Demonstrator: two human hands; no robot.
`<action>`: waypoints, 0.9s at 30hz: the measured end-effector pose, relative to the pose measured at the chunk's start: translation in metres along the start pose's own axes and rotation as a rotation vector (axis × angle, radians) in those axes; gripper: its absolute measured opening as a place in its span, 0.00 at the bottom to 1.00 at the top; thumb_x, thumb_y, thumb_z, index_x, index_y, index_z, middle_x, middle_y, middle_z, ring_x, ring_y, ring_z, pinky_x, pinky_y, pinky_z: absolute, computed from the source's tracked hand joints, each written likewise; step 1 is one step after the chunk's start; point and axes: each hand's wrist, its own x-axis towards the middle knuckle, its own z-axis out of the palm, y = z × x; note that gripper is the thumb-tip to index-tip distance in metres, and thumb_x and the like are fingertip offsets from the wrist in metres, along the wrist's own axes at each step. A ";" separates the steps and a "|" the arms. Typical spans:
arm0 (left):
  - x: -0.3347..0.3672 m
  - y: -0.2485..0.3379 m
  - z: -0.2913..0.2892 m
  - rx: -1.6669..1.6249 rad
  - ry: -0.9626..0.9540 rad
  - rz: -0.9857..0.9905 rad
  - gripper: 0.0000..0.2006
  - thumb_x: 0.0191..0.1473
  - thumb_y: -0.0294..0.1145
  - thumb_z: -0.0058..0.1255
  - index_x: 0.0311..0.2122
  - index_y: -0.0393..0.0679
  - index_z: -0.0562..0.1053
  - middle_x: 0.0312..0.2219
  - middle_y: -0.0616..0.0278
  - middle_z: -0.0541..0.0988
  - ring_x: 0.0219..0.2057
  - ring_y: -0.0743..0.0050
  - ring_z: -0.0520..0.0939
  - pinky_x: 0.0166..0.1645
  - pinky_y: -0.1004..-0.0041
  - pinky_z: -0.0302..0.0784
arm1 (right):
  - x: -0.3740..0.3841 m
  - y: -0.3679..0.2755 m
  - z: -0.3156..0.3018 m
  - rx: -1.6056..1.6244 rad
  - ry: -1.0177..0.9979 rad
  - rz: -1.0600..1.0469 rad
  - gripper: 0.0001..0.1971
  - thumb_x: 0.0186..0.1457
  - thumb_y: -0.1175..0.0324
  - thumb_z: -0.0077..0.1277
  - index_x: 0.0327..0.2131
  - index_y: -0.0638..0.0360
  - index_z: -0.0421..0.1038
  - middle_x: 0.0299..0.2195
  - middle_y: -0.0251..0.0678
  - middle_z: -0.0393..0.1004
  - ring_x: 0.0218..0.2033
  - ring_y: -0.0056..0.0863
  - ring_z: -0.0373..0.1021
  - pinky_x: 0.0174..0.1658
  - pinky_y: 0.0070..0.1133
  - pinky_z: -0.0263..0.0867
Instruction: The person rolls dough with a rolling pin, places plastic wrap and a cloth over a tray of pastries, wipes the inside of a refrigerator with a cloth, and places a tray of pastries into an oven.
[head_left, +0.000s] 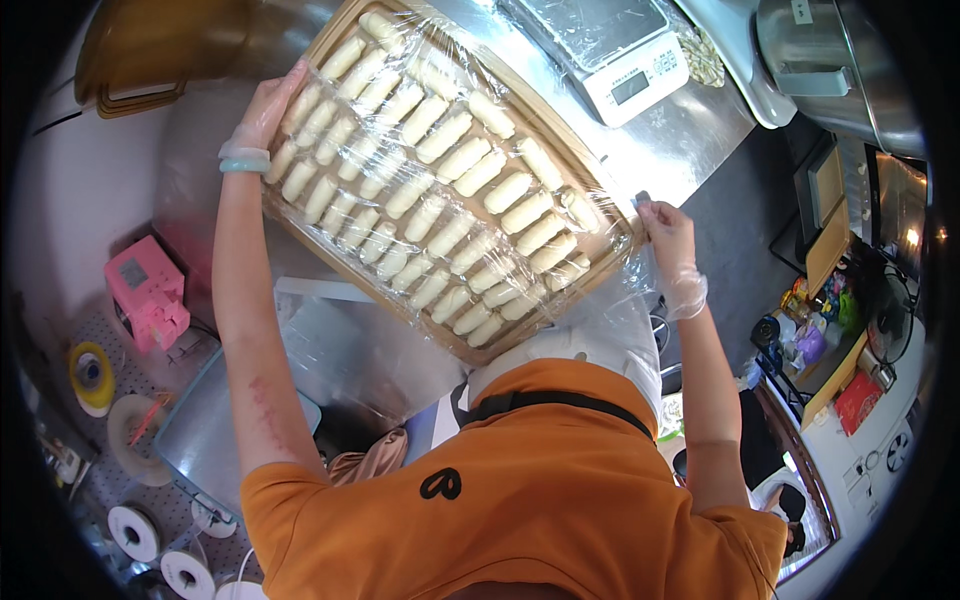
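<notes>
Left hand: your gloved left hand [268, 110] is closed on the far-left rim of the bamboo tray [300, 240], fingers curled over the edge; a pale bracelet [245, 158] sits at the wrist.
Right hand: your gloved right hand [667, 228] pinches the tray's right corner, fingers shut on the rim and on the loose cling film [470, 120] there.
Tray: you hold it between both hands, tilted, above the steel tabletop [690, 130], in front of your chest.
Load: rows of pale dough sticks [455, 160] lie side by side, filling the tray, all under the film stretched across the top.
Beyond the tray: a white kitchen scale [620, 60] with a film-covered platform stands on the tabletop just past the far right edge.
Left side: a pink box-shaped device [148, 290] sits well below your left forearm, with rolls of tape [135, 530] near the lower left.
Right side: a cluttered shelf [850, 330] with small bottles lies well apart from your right arm.
</notes>
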 end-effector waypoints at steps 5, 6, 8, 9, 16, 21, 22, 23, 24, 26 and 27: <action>-0.001 0.008 0.010 0.020 -0.006 0.009 0.27 0.51 0.55 0.48 0.37 0.34 0.73 0.32 0.61 0.77 0.32 0.80 0.75 0.39 0.78 0.70 | -0.040 0.039 0.009 0.236 0.149 0.106 0.08 0.55 0.72 0.46 0.33 0.69 0.71 0.21 0.29 0.69 0.21 0.14 0.64 0.24 0.13 0.61; 0.000 0.007 0.012 0.013 -0.004 0.008 0.27 0.51 0.55 0.48 0.38 0.34 0.73 0.32 0.61 0.77 0.32 0.80 0.74 0.39 0.78 0.70 | -0.044 0.039 0.006 0.166 0.164 0.094 0.08 0.55 0.72 0.46 0.33 0.69 0.71 0.21 0.29 0.69 0.21 0.14 0.64 0.24 0.13 0.61; 0.005 0.001 0.012 0.085 0.040 0.034 0.28 0.50 0.55 0.48 0.39 0.34 0.73 0.32 0.60 0.78 0.32 0.78 0.75 0.40 0.77 0.70 | -0.049 0.037 -0.007 0.024 0.191 0.070 0.08 0.55 0.73 0.46 0.33 0.69 0.71 0.22 0.30 0.70 0.21 0.14 0.64 0.25 0.13 0.61; 0.011 -0.007 0.010 0.165 0.083 0.060 0.29 0.50 0.56 0.47 0.39 0.34 0.73 0.32 0.60 0.78 0.31 0.75 0.76 0.40 0.76 0.70 | -0.047 0.041 -0.016 0.122 0.232 0.048 0.07 0.54 0.73 0.47 0.33 0.68 0.71 0.23 0.30 0.70 0.22 0.14 0.63 0.26 0.13 0.61; -0.004 -0.014 0.015 1.079 0.605 0.409 0.33 0.50 0.61 0.41 0.48 0.38 0.68 0.46 0.47 0.69 0.47 0.46 0.69 0.52 0.60 0.62 | -0.078 -0.049 -0.021 0.025 0.317 -0.278 0.08 0.53 0.70 0.49 0.34 0.64 0.73 0.25 0.30 0.72 0.23 0.17 0.65 0.28 0.16 0.63; -0.095 0.018 0.094 0.653 0.418 0.885 0.25 0.52 0.46 0.48 0.47 0.35 0.66 0.45 0.44 0.67 0.48 0.50 0.68 0.53 0.59 0.61 | -0.092 -0.015 0.014 -0.537 0.159 -0.284 0.08 0.47 0.71 0.54 0.29 0.67 0.71 0.22 0.37 0.73 0.21 0.20 0.69 0.29 0.16 0.65; -0.125 0.019 0.124 0.476 0.289 0.909 0.21 0.52 0.39 0.49 0.46 0.34 0.67 0.44 0.44 0.68 0.45 0.52 0.70 0.51 0.61 0.64 | -0.089 -0.006 0.017 -0.378 0.169 -0.194 0.08 0.47 0.71 0.54 0.29 0.67 0.69 0.22 0.37 0.73 0.22 0.21 0.69 0.29 0.17 0.66; -0.165 0.025 0.160 0.250 0.160 0.767 0.17 0.51 0.33 0.50 0.44 0.36 0.67 0.41 0.51 0.70 0.46 0.60 0.69 0.53 0.67 0.61 | -0.086 0.000 0.019 -0.222 0.172 -0.104 0.09 0.48 0.72 0.54 0.30 0.68 0.68 0.23 0.38 0.73 0.22 0.22 0.69 0.29 0.17 0.66; -0.188 0.017 0.186 0.308 0.081 0.759 0.16 0.51 0.32 0.49 0.44 0.35 0.68 0.40 0.52 0.71 0.44 0.60 0.71 0.52 0.68 0.64 | -0.083 0.006 0.020 -0.068 0.170 -0.014 0.09 0.48 0.72 0.54 0.31 0.68 0.67 0.24 0.38 0.72 0.23 0.22 0.69 0.29 0.18 0.66; -0.225 -0.009 0.245 0.287 -0.151 0.895 0.14 0.52 0.32 0.48 0.43 0.37 0.69 0.40 0.53 0.72 0.42 0.61 0.73 0.47 0.69 0.68 | -0.077 0.027 0.023 0.274 0.153 0.022 0.12 0.49 0.72 0.53 0.34 0.68 0.65 0.27 0.39 0.71 0.24 0.23 0.69 0.28 0.19 0.67; -0.246 -0.010 0.269 0.210 -0.348 0.787 0.14 0.53 0.33 0.48 0.43 0.39 0.70 0.41 0.54 0.72 0.42 0.62 0.73 0.46 0.68 0.68 | -0.072 0.034 0.023 0.445 0.137 0.039 0.13 0.49 0.72 0.53 0.36 0.68 0.63 0.29 0.39 0.71 0.24 0.24 0.69 0.28 0.20 0.67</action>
